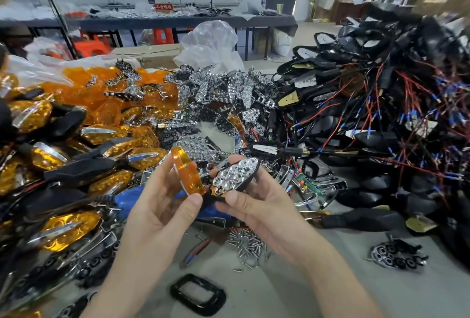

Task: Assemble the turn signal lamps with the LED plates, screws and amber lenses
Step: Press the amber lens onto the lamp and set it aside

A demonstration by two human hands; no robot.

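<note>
Head view of a crowded assembly bench (292, 289). The left hand (162, 205) grips an amber lens (187, 172) between thumb and fingers, held edge-on and tilted. The right hand (262, 205) grasps a lamp (235, 176), a black housing with a chrome reflector plate seated in it, thumb at its lower end and fingers behind. Lens and lamp sit just beside each other above the bench, nearly touching at their lower ends; the lens is not yet on the lamp. Directly below the hands lies a loose heap of screws (248, 244). A black frame (198, 294) lies flat on the bench near the bottom edge, and a single plate (396, 256) lies apart at lower right. At left, a pile of finished lamps (66, 226) with amber faces. Behind them, loose lenses (101, 99) and, at centre, a heap of chrome plates (216, 88). At right, a large mound of black housings with red and black wires (381, 114). A blue tool (127, 198) shows partly behind the left hand; its kind cannot be told
</note>
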